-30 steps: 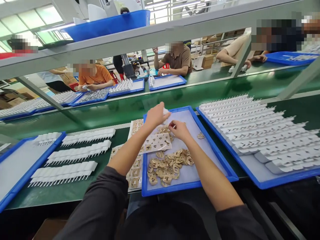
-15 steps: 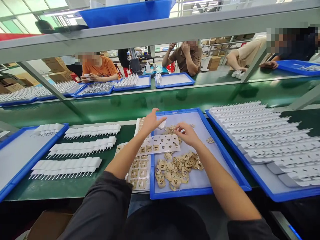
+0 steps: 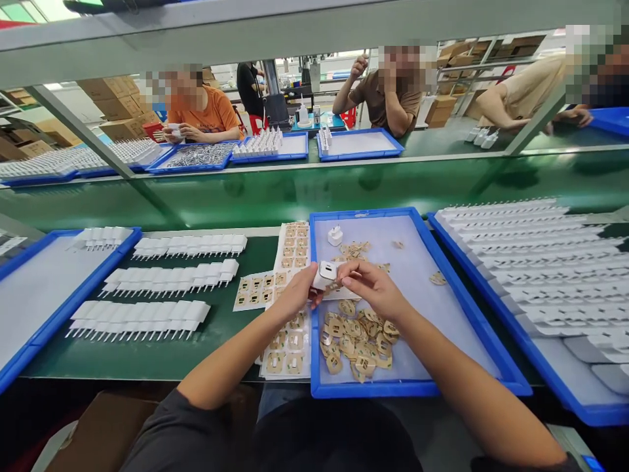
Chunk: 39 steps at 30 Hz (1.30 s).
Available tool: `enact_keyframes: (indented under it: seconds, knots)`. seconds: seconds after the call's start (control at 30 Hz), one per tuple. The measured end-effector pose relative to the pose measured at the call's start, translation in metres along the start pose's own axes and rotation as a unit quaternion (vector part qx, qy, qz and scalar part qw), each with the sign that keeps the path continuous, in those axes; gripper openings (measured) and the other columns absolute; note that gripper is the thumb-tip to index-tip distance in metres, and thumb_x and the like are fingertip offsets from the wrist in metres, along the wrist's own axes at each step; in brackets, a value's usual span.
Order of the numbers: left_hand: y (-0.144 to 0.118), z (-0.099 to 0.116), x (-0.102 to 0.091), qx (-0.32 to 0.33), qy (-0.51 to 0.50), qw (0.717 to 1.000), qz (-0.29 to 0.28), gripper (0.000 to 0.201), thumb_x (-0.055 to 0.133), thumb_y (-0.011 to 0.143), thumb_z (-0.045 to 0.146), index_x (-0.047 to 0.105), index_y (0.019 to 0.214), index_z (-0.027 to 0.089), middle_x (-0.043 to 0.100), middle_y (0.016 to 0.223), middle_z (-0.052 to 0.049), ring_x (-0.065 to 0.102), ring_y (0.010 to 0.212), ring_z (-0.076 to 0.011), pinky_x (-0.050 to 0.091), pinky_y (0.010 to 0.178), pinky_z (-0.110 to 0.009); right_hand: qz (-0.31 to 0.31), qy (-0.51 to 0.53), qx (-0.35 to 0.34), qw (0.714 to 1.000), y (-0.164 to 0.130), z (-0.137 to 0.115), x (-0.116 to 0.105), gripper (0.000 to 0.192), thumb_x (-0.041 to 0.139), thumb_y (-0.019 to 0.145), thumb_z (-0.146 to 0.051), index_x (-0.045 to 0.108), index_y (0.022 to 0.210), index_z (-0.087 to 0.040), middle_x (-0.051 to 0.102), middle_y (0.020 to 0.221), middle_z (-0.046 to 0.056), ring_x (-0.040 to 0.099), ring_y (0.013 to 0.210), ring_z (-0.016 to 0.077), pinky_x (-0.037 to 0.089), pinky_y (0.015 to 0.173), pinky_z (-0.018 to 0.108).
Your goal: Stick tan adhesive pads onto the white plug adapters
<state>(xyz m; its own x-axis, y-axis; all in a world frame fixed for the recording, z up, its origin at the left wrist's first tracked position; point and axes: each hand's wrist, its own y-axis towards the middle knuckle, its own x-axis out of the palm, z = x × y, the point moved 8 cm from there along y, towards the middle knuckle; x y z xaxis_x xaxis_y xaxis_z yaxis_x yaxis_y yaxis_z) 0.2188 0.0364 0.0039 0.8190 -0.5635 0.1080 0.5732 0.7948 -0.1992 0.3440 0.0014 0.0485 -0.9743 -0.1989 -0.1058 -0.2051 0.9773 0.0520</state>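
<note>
My left hand (image 3: 297,290) is closed around a white plug adapter (image 3: 326,272), its flat face with a dark slot turned up. At the adapter's right edge, my right hand (image 3: 371,285) has thumb and forefinger pinched together; what they hold, if anything, is too small to make out. Both hands are over a blue-rimmed tray (image 3: 373,391). A pile of tan oval stickers (image 3: 356,334) lies in it, with a few more near the hands. Another white adapter (image 3: 335,236) stands farther back in the tray. Sheets of tan stickers (image 3: 295,246) lie along the tray's left side, partly under my left forearm.
Rows of white adapters (image 3: 142,318) lie on the green bench to the left, beside another blue tray (image 3: 63,288). On the right, a blue tray holds many adapters (image 3: 531,269). A metal shelf beam (image 3: 314,33) crosses above. Several people sit across the bench.
My left hand has come back toward me and now holds an adapter face up. My right hand has closed to a pinch beside it. The sticker sheet has shifted left; the view has tilted down.
</note>
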Motion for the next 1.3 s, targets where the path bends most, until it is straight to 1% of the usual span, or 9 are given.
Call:
enact_keyframes:
  seconds: [0.07, 0.13, 0.2, 0.3, 0.37, 0.47, 0.6, 0.73, 1.3]
  knots:
    - [-0.004, -0.004, 0.004, 0.015, -0.026, 0.999, -0.041, 0.061, 0.041, 0.086, 0.073, 0.05, 0.099, 0.014, 0.051, 0.065, -0.001, 0.048, 0.05, -0.0095, 0.039, 0.043, -0.02, -0.006, 0.022, 0.019, 1.0, 0.001, 0.002, -0.001, 0.041, 0.058, 0.079, -0.05, 0.053, 0.089, -0.011, 0.057, 0.094, 0.004, 0.054, 0.082, -0.0051, 0.048, 0.077, 0.007]
    - [-0.007, -0.002, 0.004, 0.05, -0.052, 0.996, -0.052, 0.055, 0.047, 0.088, 0.066, 0.051, 0.107, 0.014, 0.057, 0.082, -0.004, 0.054, 0.063, -0.0098, 0.048, 0.054, -0.022, -0.016, 0.028, 0.026, 0.999, -0.001, 0.0, 0.001, 0.04, 0.059, 0.079, -0.049, 0.052, 0.087, -0.01, 0.056, 0.09, 0.003, 0.052, 0.076, -0.0057, 0.047, 0.071, 0.006]
    - [-0.01, 0.003, -0.001, 0.091, -0.051, 0.994, -0.032, 0.051, 0.056, 0.087, 0.058, 0.05, 0.115, 0.016, 0.059, 0.103, -0.008, 0.059, 0.082, -0.0117, 0.055, 0.072, -0.026, -0.021, 0.02, 0.029, 0.999, -0.003, -0.001, 0.004, 0.039, 0.059, 0.079, -0.048, 0.053, 0.087, -0.011, 0.056, 0.088, 0.003, 0.051, 0.075, -0.0057, 0.046, 0.069, 0.006]
    - [-0.016, 0.015, -0.008, 0.174, 0.029, 0.984, 0.015, 0.046, 0.061, 0.087, 0.046, 0.048, 0.119, 0.016, 0.058, 0.118, -0.012, 0.06, 0.106, -0.0158, 0.052, 0.093, -0.03, -0.008, 0.006, 0.032, 0.999, -0.006, 0.0, 0.004, 0.037, 0.061, 0.078, -0.046, 0.055, 0.087, -0.011, 0.057, 0.088, 0.004, 0.051, 0.076, -0.0055, 0.046, 0.069, 0.005]
    - [-0.023, 0.024, -0.011, 0.243, 0.143, 0.958, 0.055, 0.041, 0.064, 0.086, 0.04, 0.052, 0.117, 0.016, 0.06, 0.119, -0.011, 0.058, 0.113, -0.0174, 0.049, 0.1, -0.033, 0.013, -0.004, 0.031, 0.999, -0.007, 0.001, 0.001, 0.035, 0.061, 0.078, -0.045, 0.056, 0.088, -0.011, 0.057, 0.088, 0.004, 0.052, 0.077, -0.0054, 0.047, 0.071, 0.005]
    - [-0.035, 0.037, -0.009, 0.333, 0.298, 0.888, 0.107, 0.041, 0.068, 0.084, 0.03, 0.055, 0.121, 0.019, 0.063, 0.117, -0.008, 0.061, 0.109, -0.0152, 0.049, 0.098, -0.03, 0.03, -0.036, 0.028, 0.999, -0.008, 0.0, 0.0, 0.034, 0.061, 0.078, -0.043, 0.058, 0.09, -0.012, 0.059, 0.088, 0.004, 0.054, 0.079, -0.005, 0.048, 0.074, 0.006]
    - [-0.046, 0.049, 0.0, 0.399, 0.353, 0.838, 0.117, 0.045, 0.068, 0.082, 0.019, 0.054, 0.125, 0.02, 0.064, 0.118, -0.006, 0.06, 0.11, -0.0142, 0.05, 0.098, -0.028, 0.087, -0.061, 0.032, 0.994, -0.01, -0.002, -0.006, 0.034, 0.061, 0.078, -0.044, 0.059, 0.091, -0.012, 0.06, 0.09, 0.003, 0.056, 0.082, -0.0041, 0.05, 0.078, 0.007]
    - [-0.05, 0.056, 0.006, 0.43, 0.355, 0.822, 0.112, 0.048, 0.071, 0.079, 0.015, 0.053, 0.123, 0.018, 0.063, 0.118, -0.008, 0.059, 0.112, -0.0166, 0.051, 0.099, -0.033, 0.159, -0.035, 0.041, 0.986, -0.013, -0.002, -0.012, 0.036, 0.061, 0.078, -0.046, 0.059, 0.093, -0.013, 0.059, 0.094, 0.003, 0.057, 0.087, -0.0029, 0.052, 0.082, 0.008]
    - [-0.05, 0.055, 0.006, 0.436, 0.353, 0.821, 0.106, 0.047, 0.071, 0.079, 0.016, 0.054, 0.123, 0.016, 0.064, 0.113, -0.009, 0.06, 0.108, -0.0181, 0.055, 0.091, -0.034, 0.156, -0.041, 0.036, 0.986, -0.011, -0.008, -0.004, 0.038, 0.062, 0.078, -0.046, 0.06, 0.091, -0.011, 0.06, 0.092, 0.002, 0.06, 0.086, -0.0043, 0.052, 0.081, 0.004]
